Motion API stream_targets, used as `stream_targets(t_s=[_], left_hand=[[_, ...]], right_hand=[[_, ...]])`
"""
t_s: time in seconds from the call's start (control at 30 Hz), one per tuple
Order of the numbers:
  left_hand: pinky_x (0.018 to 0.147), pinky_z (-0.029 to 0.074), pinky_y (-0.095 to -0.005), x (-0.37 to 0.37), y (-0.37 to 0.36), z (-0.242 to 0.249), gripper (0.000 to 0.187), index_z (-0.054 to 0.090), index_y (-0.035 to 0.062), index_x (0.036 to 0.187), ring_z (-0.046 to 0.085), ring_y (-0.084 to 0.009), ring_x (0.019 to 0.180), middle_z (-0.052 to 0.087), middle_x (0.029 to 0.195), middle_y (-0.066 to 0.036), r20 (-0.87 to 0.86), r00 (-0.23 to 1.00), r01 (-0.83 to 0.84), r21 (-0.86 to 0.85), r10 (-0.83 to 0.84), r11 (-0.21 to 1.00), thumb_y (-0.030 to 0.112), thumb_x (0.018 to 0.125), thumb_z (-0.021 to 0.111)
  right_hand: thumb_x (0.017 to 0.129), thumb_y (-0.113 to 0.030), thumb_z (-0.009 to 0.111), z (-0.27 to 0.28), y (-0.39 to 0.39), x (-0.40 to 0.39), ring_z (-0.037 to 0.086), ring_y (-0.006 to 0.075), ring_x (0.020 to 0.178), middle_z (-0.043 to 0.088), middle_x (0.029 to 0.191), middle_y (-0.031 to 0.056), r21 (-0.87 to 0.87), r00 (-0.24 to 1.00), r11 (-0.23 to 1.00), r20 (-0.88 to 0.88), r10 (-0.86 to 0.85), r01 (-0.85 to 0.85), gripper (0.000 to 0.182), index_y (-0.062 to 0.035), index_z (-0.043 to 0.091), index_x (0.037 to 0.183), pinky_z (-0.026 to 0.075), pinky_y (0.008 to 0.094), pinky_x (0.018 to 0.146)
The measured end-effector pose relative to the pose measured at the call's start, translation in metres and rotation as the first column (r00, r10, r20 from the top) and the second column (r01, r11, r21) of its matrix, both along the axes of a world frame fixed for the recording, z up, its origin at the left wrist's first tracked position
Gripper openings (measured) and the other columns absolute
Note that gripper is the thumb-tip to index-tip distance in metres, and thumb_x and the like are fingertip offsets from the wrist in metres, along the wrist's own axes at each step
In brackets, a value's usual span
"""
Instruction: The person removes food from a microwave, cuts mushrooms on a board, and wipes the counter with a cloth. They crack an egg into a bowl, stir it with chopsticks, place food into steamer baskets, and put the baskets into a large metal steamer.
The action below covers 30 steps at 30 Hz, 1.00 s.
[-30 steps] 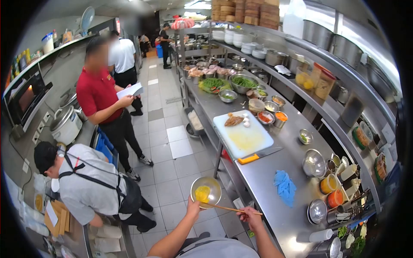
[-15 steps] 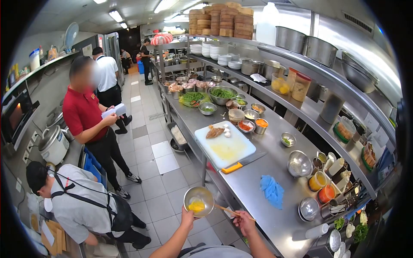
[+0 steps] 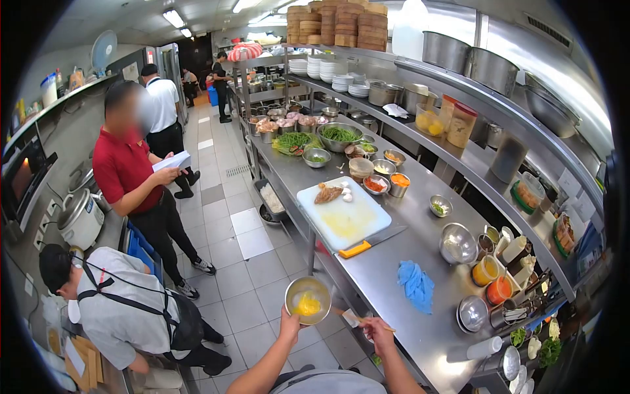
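My left hand is closed on the rim of a metal mixing bowl, held tilted over the floor beside the steel counter. Yellow beaten egg lies at the bottom of the bowl. My right hand, to the right of the bowl at the counter's edge, grips slim wooden chopsticks; their far end is blurred and apart from the egg. Beyond the hands, a white cutting board carries a brown piece of food and white pieces. A yellow-handled knife lies along its near edge.
On the steel counter are a blue cloth, a metal bowl, sauce tubs and several ingredient bowls. A shelf runs above it. At left, a person in red holds papers; another person bends at the side counter.
The chopsticks have come away from the bowl's rim as my right hand turned. My left hand has shifted the bowl slightly right and up, and the egg shows more fully.
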State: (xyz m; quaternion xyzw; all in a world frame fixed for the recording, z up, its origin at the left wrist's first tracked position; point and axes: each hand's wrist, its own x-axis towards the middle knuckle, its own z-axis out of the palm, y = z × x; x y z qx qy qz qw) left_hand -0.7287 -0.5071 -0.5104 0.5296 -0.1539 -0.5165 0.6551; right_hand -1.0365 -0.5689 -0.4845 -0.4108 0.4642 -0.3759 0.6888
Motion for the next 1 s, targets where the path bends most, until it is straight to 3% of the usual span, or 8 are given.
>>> stream_targets(t_s=[0.13, 0.23, 0.3, 0.5, 0.6, 0.7, 0.8, 1.0], left_hand=[[0.085, 0.063, -0.0579, -0.002, -0.005, 0.001, 0.063, 0.028, 0.0124, 0.148, 0.063, -0.0415, 0.119, 0.046, 0.143, -0.02, -0.027, 0.999, -0.036, 0.044, 0.037, 0.998, -0.007, 0.089, 0.039], [0.085, 0.064, -0.058, 0.003, -0.005, -0.006, 0.061, 0.029, 0.0119, 0.146, 0.064, -0.0416, 0.117, 0.046, 0.142, -0.021, -0.028, 1.0, 0.012, -0.004, -0.012, 1.0, -0.006, 0.089, 0.039], [0.084, 0.064, -0.0579, 0.002, -0.007, -0.004, 0.061, 0.028, 0.0118, 0.147, 0.064, -0.042, 0.117, 0.046, 0.141, -0.022, -0.025, 1.0, 0.001, 0.017, 0.0, 1.0, -0.006, 0.09, 0.039], [0.084, 0.064, -0.0567, 0.002, -0.011, -0.012, 0.059, 0.029, 0.0115, 0.146, 0.064, -0.0422, 0.116, 0.048, 0.139, -0.022, -0.018, 1.0, 0.006, 0.058, -0.005, 0.998, -0.006, 0.091, 0.041], [0.084, 0.063, -0.0566, 0.002, -0.019, -0.01, 0.058, 0.03, 0.0118, 0.145, 0.065, -0.0416, 0.117, 0.049, 0.139, -0.021, -0.028, 0.999, 0.016, 0.058, -0.015, 0.998, -0.005, 0.091, 0.042], [0.085, 0.063, -0.0568, 0.003, -0.02, -0.018, 0.057, 0.03, 0.0123, 0.145, 0.065, -0.0411, 0.117, 0.049, 0.14, -0.02, -0.038, 0.999, 0.027, 0.07, -0.025, 0.997, -0.004, 0.092, 0.042], [0.084, 0.063, -0.0571, 0.005, -0.027, -0.016, 0.057, 0.03, 0.0124, 0.145, 0.065, -0.0408, 0.117, 0.049, 0.14, -0.02, -0.041, 0.999, 0.023, 0.075, -0.02, 0.997, -0.004, 0.092, 0.043], [0.084, 0.063, -0.057, 0.005, -0.037, -0.01, 0.058, 0.029, 0.0104, 0.146, 0.064, -0.0407, 0.117, 0.048, 0.14, -0.021, -0.022, 0.996, 0.084, 0.058, -0.083, 0.995, -0.004, 0.091, 0.042]], right_hand=[[0.107, -0.026, 0.052, 0.018, 0.011, 0.007, 0.062, 0.0092, 0.078, 0.075, 0.101, 0.0098, 0.101, 0.983, 0.982, 0.105, 0.152, -0.162, 0.026, -0.0045, 0.066, 0.113, 0.046, 0.0223, 0.061], [0.107, -0.027, 0.052, 0.017, 0.014, 0.009, 0.062, 0.0096, 0.078, 0.076, 0.103, 0.0105, 0.058, 0.981, 0.993, 0.16, -0.11, 0.102, 0.028, -0.0039, 0.066, 0.115, 0.047, 0.024, 0.065], [0.107, -0.029, 0.052, 0.021, 0.015, 0.006, 0.062, 0.0096, 0.078, 0.076, 0.105, 0.0105, 0.054, 0.983, 0.982, 0.039, 0.181, -0.183, 0.031, -0.0036, 0.066, 0.118, 0.047, 0.0243, 0.068], [0.105, -0.027, 0.052, 0.011, 0.015, 0.008, 0.063, 0.0103, 0.079, 0.077, 0.101, 0.0096, -0.001, 0.99, 0.997, -0.12, 0.081, -0.082, 0.029, -0.0042, 0.066, 0.117, 0.047, 0.0236, 0.067], [0.105, -0.025, 0.051, 0.016, 0.018, 0.014, 0.064, 0.0113, 0.078, 0.076, 0.1, 0.0107, 0.022, 0.945, 0.983, 0.271, -0.181, 0.182, 0.027, -0.0037, 0.065, 0.116, 0.048, 0.0246, 0.066], [0.105, -0.023, 0.051, 0.016, 0.019, 0.008, 0.065, 0.0124, 0.078, 0.076, 0.102, 0.0128, 0.086, 0.996, 0.993, -0.031, 0.086, -0.083, 0.026, -0.0034, 0.064, 0.118, 0.049, 0.0256, 0.065], [0.106, -0.025, 0.052, 0.01, 0.018, 0.009, 0.065, 0.012, 0.077, 0.077, 0.103, 0.0121, 0.048, 0.945, 0.977, 0.248, -0.212, 0.206, 0.028, -0.0035, 0.065, 0.118, 0.049, 0.0253, 0.065], [0.105, -0.025, 0.054, 0.007, 0.004, 0.01, 0.064, 0.0102, 0.077, 0.077, 0.104, 0.0117, 0.046, 0.996, 0.996, 0.044, -0.074, 0.072, 0.027, -0.0035, 0.066, 0.116, 0.049, 0.0251, 0.066]])
